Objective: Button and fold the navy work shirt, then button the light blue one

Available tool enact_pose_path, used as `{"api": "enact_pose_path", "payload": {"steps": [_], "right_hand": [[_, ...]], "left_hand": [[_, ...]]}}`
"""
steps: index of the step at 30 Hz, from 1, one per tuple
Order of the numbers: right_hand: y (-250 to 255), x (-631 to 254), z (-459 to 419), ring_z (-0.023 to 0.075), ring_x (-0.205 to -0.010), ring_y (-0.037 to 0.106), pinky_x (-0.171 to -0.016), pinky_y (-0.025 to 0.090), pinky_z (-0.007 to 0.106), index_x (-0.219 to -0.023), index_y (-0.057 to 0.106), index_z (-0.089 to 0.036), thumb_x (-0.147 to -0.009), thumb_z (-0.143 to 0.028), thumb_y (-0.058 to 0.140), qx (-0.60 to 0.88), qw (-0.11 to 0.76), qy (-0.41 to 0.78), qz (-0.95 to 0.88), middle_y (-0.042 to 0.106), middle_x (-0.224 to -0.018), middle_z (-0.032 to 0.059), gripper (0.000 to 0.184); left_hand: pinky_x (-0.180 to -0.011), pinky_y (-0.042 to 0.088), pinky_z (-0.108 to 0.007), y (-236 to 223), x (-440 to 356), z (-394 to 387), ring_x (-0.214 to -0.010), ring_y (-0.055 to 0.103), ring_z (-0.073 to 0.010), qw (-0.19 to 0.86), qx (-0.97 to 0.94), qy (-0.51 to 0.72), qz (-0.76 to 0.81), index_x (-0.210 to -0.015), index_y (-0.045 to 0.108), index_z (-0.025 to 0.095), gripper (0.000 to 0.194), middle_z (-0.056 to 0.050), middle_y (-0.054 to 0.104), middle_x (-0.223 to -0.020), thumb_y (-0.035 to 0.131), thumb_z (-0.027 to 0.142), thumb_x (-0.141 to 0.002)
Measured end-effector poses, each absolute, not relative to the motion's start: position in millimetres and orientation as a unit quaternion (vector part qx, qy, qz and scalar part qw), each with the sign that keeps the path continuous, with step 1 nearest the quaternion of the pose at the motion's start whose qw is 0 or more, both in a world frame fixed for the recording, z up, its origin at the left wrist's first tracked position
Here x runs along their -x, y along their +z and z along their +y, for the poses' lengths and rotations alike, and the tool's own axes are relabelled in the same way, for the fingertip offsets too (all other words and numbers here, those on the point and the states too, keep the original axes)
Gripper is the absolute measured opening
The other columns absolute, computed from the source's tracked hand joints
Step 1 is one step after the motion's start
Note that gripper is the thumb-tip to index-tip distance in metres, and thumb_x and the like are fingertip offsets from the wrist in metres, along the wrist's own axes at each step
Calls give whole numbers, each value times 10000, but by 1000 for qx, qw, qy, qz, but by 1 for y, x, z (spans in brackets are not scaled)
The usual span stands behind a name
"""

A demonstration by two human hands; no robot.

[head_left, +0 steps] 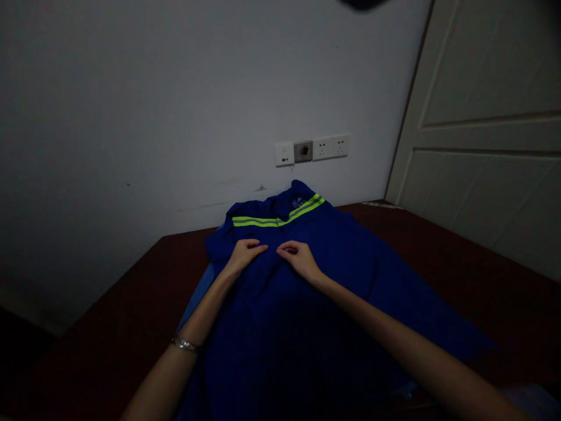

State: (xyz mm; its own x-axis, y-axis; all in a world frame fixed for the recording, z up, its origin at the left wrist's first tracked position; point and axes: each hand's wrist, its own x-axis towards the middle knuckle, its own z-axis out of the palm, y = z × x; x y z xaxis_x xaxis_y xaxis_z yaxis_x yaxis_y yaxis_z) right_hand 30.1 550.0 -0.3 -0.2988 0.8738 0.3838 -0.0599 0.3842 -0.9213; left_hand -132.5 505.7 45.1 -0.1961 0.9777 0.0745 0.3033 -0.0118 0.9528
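Observation:
A dark blue work jacket lies spread out, with a yellow-green and grey reflective stripe across its upper part and pale print at the upper right. Just below the stripe, my left hand pinches at the front, thumb and fingers drawn together on the cloth. Close by on the right, my right hand has its fingertips pressed together over the same front. A small gap separates the two hands. Whatever lies between the fingertips is too dark and small to make out beyond the jacket's fabric. A bracelet circles my left wrist.
The jacket rests on a dark red-brown table against a pale wall. Lighter blue cloth shows along the jacket's left edge. Sockets sit low on the wall, and a panelled door stands at the right.

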Motion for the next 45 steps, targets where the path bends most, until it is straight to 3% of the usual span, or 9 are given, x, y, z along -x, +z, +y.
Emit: {"api": "enact_pose_path", "payload": {"steps": [10,18,28,35,45], "right_hand": [[-7,-38,527,162,-797,575,-753,416,291,-802,664,-200,-746,-263,555,312,471,343,-750,659,-816,18,137],[-9,-46,531,151,-771,570,-727,412,275,-792,653,-189,-759,-274,550,299,473,367,-743,661,-817,12,136],[-3,-44,526,166,-820,579,-788,410,303,-779,667,-210,-742,-272,587,298,495,323,-749,672,-830,21,108],[-1,-40,527,157,-759,604,-736,447,287,-899,642,-183,-683,-290,644,308,517,393,-696,665,-831,32,241],[0,-42,528,159,-761,609,-735,447,286,-829,624,-173,-677,-283,642,304,522,396,-691,660,-824,38,187]], "left_hand": [[-474,311,-193,21,123,500,-501,448,-89,338,-488,543,593,-601,609,125,291,19,556,-540,734,377,-529],[-496,331,-200,15,112,490,-511,460,-97,355,-479,551,584,-587,614,126,327,23,554,-534,710,434,-542],[-458,247,-198,16,110,488,-475,328,-65,278,-520,572,570,-443,492,142,392,57,397,-447,716,451,-533],[-458,268,-194,12,107,485,-484,376,-75,331,-488,573,569,-546,586,127,341,36,490,-492,706,446,-558],[-487,280,-199,13,103,484,-501,377,-81,305,-500,579,567,-526,564,135,278,41,480,-492,635,384,-624]]}}
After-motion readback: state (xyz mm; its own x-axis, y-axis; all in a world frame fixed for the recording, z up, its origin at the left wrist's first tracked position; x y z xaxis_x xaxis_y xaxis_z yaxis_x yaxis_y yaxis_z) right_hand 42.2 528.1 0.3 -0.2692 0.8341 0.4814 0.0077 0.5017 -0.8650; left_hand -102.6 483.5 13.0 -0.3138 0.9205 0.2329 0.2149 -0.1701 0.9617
